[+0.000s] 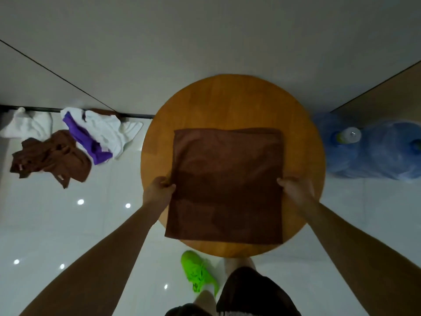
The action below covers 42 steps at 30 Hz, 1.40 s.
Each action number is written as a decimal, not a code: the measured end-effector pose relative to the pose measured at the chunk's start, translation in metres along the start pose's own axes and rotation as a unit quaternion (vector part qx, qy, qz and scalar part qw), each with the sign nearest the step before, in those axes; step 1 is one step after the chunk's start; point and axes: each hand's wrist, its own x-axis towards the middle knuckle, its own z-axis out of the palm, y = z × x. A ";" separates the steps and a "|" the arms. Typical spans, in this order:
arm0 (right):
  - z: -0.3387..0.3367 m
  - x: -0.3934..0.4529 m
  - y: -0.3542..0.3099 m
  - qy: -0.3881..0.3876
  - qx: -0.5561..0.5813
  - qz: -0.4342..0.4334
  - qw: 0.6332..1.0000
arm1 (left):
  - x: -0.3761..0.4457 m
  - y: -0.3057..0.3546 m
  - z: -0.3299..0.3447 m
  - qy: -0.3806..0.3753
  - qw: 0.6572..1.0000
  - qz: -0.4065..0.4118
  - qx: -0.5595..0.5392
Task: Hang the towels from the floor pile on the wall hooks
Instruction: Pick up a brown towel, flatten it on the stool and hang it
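Pinching brown towel (226,185) side edges: left hand (159,187), right hand (293,185); flat on round table (227,103).

Landmark: round table (232,103). Flat towel (227,185) on table, near edge overhanging. Left hand (159,188) at towel's left edge, right hand (296,188) at right edge. Towel pile (68,142) on floor left of table. Water jugs (373,149) right of table. Shoe (198,272) on floor before table.

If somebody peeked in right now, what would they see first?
A big brown towel spread flat on the round wooden table, with the left hand and right hand gripping its sides. Then the bright green shoe on the floor below the table.
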 end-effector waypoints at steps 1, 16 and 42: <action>0.004 -0.006 0.016 0.002 -0.025 0.008 1.000 | -0.002 -0.016 0.003 -0.008 1.000 -0.004 0.028; 0.043 -0.100 0.139 0.064 0.064 0.146 0.985 | -0.074 -0.140 0.034 0.025 0.992 -0.096 -0.075; 0.107 -0.301 -0.044 -0.113 0.159 -0.233 0.953 | -0.192 -0.249 -0.212 0.154 0.871 0.045 -0.464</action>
